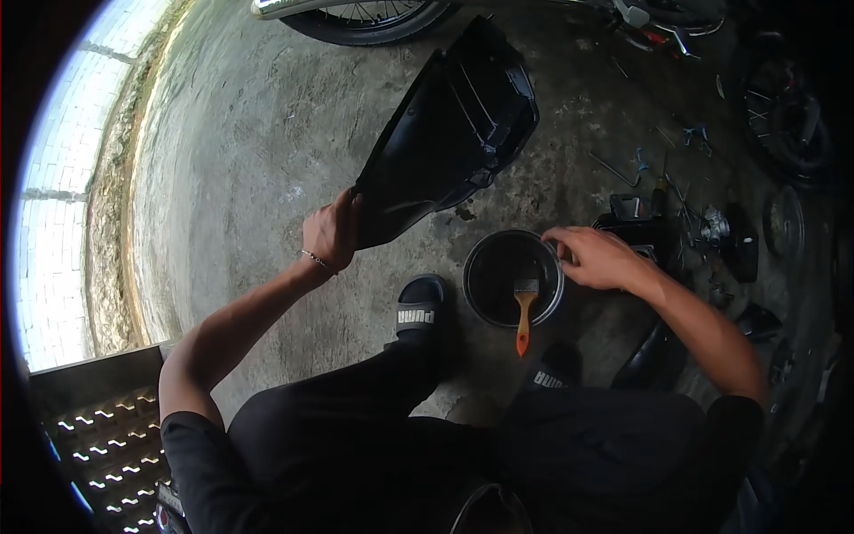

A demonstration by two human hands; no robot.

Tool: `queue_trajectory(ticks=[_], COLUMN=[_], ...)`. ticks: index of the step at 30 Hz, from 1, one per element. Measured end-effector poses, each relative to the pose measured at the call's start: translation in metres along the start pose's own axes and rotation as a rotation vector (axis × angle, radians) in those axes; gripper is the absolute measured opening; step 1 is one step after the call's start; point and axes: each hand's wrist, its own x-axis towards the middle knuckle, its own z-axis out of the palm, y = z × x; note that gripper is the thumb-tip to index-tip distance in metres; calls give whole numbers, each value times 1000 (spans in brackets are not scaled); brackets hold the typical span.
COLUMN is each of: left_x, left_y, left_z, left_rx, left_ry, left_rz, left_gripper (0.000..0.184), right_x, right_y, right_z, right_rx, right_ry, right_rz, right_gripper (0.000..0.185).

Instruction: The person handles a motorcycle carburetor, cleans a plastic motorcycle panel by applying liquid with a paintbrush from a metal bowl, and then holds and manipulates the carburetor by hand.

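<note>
My left hand (334,233) grips the narrow lower end of a large black plastic panel (436,133), which is tilted up and away to the right above the floor. A round metal basin (470,294) with dark contents stands on the floor before me. Across its near rim rests a paintbrush (525,313), bristles inside and its orange-tipped handle pointing towards me. At the basin's upper right rim is my right hand (592,255), fingers curved and thumb apart from them, with nothing seen between them.
Tools and dark parts (663,200) lie scattered over the concrete floor (258,133) on the right. Wheels (783,111) stand at the far right, and a tyre (374,31) is at the top. A slotted metal piece (107,445) is at the lower left. My sandalled feet flank the basin's near side.
</note>
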Motion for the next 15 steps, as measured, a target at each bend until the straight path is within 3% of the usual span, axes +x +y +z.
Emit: queue_trajectory(ticks=[2, 3, 5, 11, 15], left_x=[-1, -2, 0, 6, 5], left_y=[6, 8, 12, 11, 9], left_z=[1, 2, 3, 1, 2], left_rx=[-35, -59, -105, -269, -118], left_ry=[14, 28, 58, -36, 33], left_rz=[43, 73, 135, 222, 365], left_gripper=[32, 31, 30, 27, 27], right_x=[13, 20, 29, 27, 25], right_y=[6, 9, 15, 26, 36], right_z=[-7, -10, -18, -46, -58], right_rx=[440, 433, 1052, 1136, 1083], right_ry=[273, 281, 586, 700, 729], right_rz=[140, 152, 165, -40, -162], right_gripper=[44, 44, 45, 45, 36])
